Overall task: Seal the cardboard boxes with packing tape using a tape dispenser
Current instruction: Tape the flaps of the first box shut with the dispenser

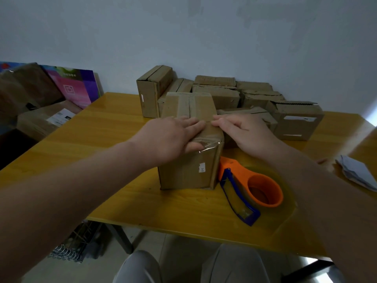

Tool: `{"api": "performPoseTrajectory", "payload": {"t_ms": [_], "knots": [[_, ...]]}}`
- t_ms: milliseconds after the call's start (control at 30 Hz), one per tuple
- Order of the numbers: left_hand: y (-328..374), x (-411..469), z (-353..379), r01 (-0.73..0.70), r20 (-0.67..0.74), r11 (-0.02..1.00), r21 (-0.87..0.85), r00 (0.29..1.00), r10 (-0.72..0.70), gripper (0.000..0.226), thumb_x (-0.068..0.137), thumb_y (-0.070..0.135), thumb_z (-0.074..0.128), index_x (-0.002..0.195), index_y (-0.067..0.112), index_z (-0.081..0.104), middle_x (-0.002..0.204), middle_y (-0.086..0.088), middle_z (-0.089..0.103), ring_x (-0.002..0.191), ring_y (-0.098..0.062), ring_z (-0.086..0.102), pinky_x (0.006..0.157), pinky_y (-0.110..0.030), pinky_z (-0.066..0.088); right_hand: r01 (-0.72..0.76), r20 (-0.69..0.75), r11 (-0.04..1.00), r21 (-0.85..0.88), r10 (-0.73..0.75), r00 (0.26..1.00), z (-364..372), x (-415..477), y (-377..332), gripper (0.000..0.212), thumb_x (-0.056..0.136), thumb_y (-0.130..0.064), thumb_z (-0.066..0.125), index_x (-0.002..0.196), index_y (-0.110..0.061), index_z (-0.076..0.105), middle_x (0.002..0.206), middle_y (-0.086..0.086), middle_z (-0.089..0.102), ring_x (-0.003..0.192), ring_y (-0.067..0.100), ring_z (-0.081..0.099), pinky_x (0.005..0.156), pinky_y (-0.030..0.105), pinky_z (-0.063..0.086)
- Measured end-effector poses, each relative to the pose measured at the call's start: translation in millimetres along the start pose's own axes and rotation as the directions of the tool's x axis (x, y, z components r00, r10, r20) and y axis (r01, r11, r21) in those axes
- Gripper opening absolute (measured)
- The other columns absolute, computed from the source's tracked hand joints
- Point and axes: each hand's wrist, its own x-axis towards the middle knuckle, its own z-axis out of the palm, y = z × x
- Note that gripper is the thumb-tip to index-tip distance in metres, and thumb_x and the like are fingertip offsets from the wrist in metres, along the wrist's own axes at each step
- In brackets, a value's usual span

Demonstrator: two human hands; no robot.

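At the near edge of a glossy yellow wooden table (98, 139), a seated person leans both bare forearms in over a tall brown cardboard box (187, 174). The left hand (171, 137) lies flat and spread on the box's top, fingers straight and pointing toward the centre seam, while its thumb folds down over the near upper edge onto a strip of clear glossy packing tape (208, 144). The right hand (246, 130) comes in from the other side with its fingers bent, their tips resting on the top just beside the left hand's fingertips; whether they press the tape or pinch it cannot be told.

The box stands upright on the table, its flaps shut and an older, duller band of tape running along its top toward the far edge. The clear strip wraps over the near edge and ends a little way down the front face, above a small white sticker (202, 167).

Just beside the box's lower right corner lies an orange plastic tape dispenser (265, 185) with a blue cutter guard, loaded with a roll of clear tape and resting near the table's front edge under the right forearm.

Along the far edge, against a pale wall, sits a pile of worn brown cardboard boxes (222, 92), some with ragged flaps. A few grey sheets of paper (355, 172) lie at the right edge.
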Motion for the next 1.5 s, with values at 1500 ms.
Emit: {"api": "performPoseTrajectory", "payload": {"t_ms": [1500], "knots": [[-5, 1, -6, -0.023, -0.226, 0.997, 0.068, 0.973, 0.038, 0.079, 0.092, 0.063, 0.009, 0.151, 0.010, 0.014, 0.156, -0.010, 0.020, 0.144, -0.026, 0.020, 0.116, -0.039, 0.005, -0.110, 0.011, 0.935, 0.337, 0.113, 0.994, 4, -2, 7, 0.045, 0.104, -0.044, 0.025, 0.110, -0.031, 0.067, 0.134, -0.016, 0.054, 0.122, 0.003, 0.042, 0.109, 0.040, 0.036]]}}
